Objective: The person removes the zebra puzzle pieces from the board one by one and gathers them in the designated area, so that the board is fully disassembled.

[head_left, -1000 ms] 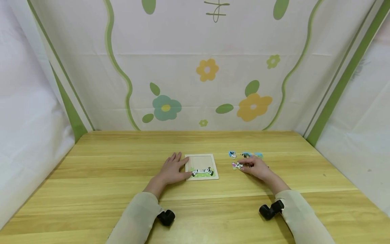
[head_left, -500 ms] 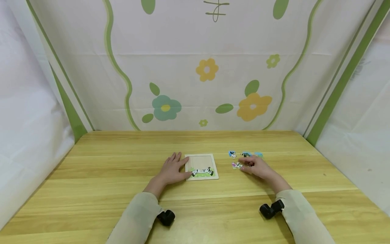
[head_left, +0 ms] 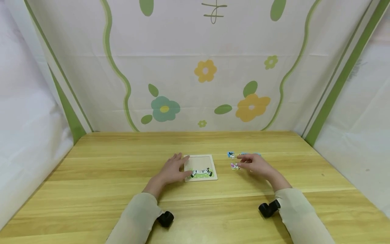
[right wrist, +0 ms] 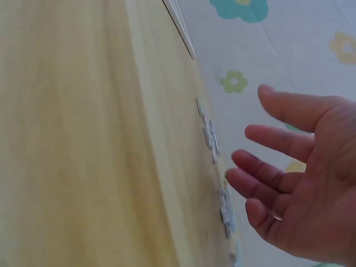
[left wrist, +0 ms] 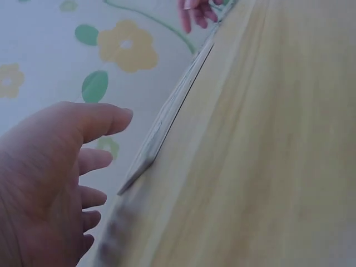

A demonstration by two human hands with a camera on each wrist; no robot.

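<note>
A square wooden puzzle tray point(head_left: 200, 180) lies on the table, with zebra-body pieces point(head_left: 201, 173) fitted along its near side. My left hand point(head_left: 172, 169) is at the tray's left edge, fingers loosely extended. In the left wrist view that hand point(left wrist: 44, 178) appears raised beside the tray point(left wrist: 172, 111), holding nothing. To the right lie loose puzzle pieces, among them a pink-and-white one point(head_left: 234, 166) and a blue one with black and white point(head_left: 231, 155). My right hand point(head_left: 257, 166) hovers over them and partly hides several; the right wrist view shows its fingers point(right wrist: 281, 142) spread, with nothing between them.
Blue pieces point(head_left: 256, 154) peek out behind the right hand. The wooden table point(head_left: 195, 210) ends at a hanging white cloth point(head_left: 189, 91) printed with flowers, and more cloth hangs at both sides. A black wrist camera point(head_left: 269, 208) sits on each sleeve.
My right hand has lifted away from the pieces a little and its fingers shifted slightly left. The left hand seems to have eased up from the tray. The head view has tilted slightly.
</note>
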